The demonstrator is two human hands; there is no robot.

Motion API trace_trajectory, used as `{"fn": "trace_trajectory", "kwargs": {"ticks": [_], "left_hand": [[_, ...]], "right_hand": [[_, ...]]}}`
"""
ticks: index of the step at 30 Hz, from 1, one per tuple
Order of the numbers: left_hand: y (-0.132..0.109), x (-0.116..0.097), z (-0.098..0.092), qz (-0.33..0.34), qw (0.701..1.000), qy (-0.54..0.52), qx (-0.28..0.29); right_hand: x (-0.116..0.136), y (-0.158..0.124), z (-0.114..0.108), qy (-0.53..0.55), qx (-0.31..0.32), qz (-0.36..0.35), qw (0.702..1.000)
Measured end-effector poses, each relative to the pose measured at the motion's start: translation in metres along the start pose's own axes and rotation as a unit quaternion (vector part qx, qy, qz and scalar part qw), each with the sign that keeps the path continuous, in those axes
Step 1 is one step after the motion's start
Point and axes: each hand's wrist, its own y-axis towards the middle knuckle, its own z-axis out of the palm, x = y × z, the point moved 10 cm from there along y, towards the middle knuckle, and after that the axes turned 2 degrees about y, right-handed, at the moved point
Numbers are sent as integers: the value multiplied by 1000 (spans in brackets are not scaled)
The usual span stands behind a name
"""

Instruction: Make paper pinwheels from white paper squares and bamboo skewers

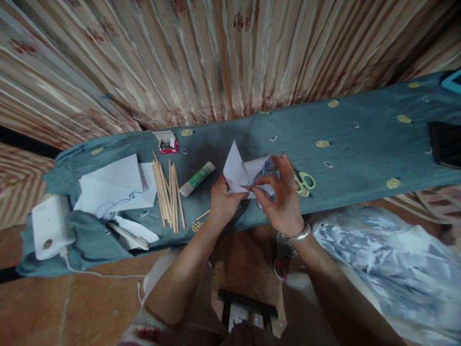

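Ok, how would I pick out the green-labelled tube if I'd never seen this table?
Find the blue-green tablecloth in front of the curtain. On it, look between the wooden sticks and the left hand holding folded paper. There the tube lies slanted; unlike the thin, bare sticks beside it, it is thick, with pale ends and a green middle.

A polished, silver-coloured bangle (301, 235), broad and catching the light, rings my right wrist (293, 227), just below my bare right hand (283, 204). My left hand (224, 201) and left forearm (189, 269) are likewise bare, up to a pale sleeve (146, 331) marked with dark red patterning at the frame's lower edge. Pale clothing (163, 269) shows dimly over my legs, its cut lost in shadow and partly hidden by my arms.
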Motion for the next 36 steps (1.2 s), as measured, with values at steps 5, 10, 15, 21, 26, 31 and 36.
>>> {"fn": "trace_trajectory", "kwargs": {"ticks": [5,10,15,21,26,31,36], "left_hand": [[-1,-1,0,5,1000,-4,1],[0,-2,-1,-3,1000,-9,0],[3,2,-7,-6,1000,-6,-22],[5,12,-15,-58,989,-132,-43],[3,19,-12,-91,977,-188,-46],[7,20,-17,-78,975,-198,-59],[12,14,-26,-66,978,-187,-69]], "right_hand": [[-4,2,2,31,19,11,999],[-8,2,7,80,46,45,995],[-4,2,2,111,61,48,991],[-29,8,-27,181,11,107,978],[-39,7,-21,225,25,131,965],[-41,2,-10,249,64,156,954],[-46,-4,0,296,138,204,923]]}}
